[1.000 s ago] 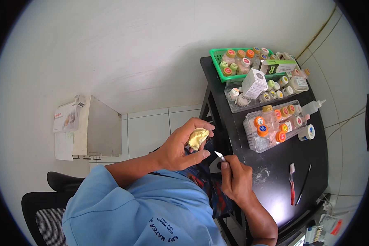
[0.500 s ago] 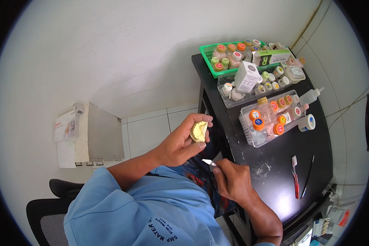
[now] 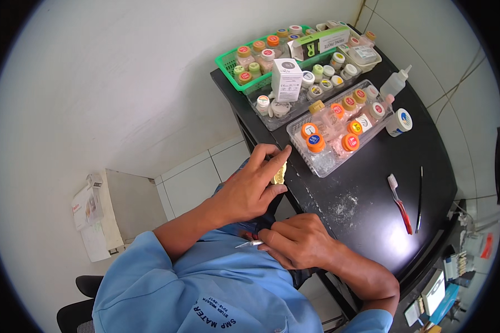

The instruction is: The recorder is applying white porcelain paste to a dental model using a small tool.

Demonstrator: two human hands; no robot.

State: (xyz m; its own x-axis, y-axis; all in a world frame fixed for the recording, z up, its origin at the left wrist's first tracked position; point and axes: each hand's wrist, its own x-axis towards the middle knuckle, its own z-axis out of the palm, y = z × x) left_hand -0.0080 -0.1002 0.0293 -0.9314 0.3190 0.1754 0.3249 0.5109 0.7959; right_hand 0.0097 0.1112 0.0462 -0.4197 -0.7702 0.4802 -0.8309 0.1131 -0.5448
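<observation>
Left hand (image 3: 250, 186) closed around a small pale-yellow lump (image 3: 279, 174), pinched between thumb and fingers at the near edge of the black table (image 3: 372, 194); only a narrow part of the lump shows past the fingertips, so its shape and long axis cannot be told. Right hand (image 3: 300, 241), lower and nearer the body, gripping a thin metal tool (image 3: 249, 243); the tool lies nearly level, long axis left to right, its bare tip pointing to the person's left, away from the table, over the blue shirt, and well apart from the lump. Behind the left hand, a clear tray (image 3: 339, 130) of small jars with orange, blue and yellow lids; beyond it a second clear tray (image 3: 272, 119) bearing an upright white box (image 3: 286, 79). At the far corner, a green basket (image 3: 228, 66) of jars, a long green-and-white carton (image 3: 319, 43) lying across them. Right of the trays, a clear squeeze bottle (image 3: 397, 83) and a white round tub (image 3: 399, 122). On the bare tabletop, a red-handled toothbrush (image 3: 400, 202) beside a thin dark brush (image 3: 419, 200), both pointing away from the person. On the floor at left, a white box-like unit (image 3: 122, 205) with papers on its side
</observation>
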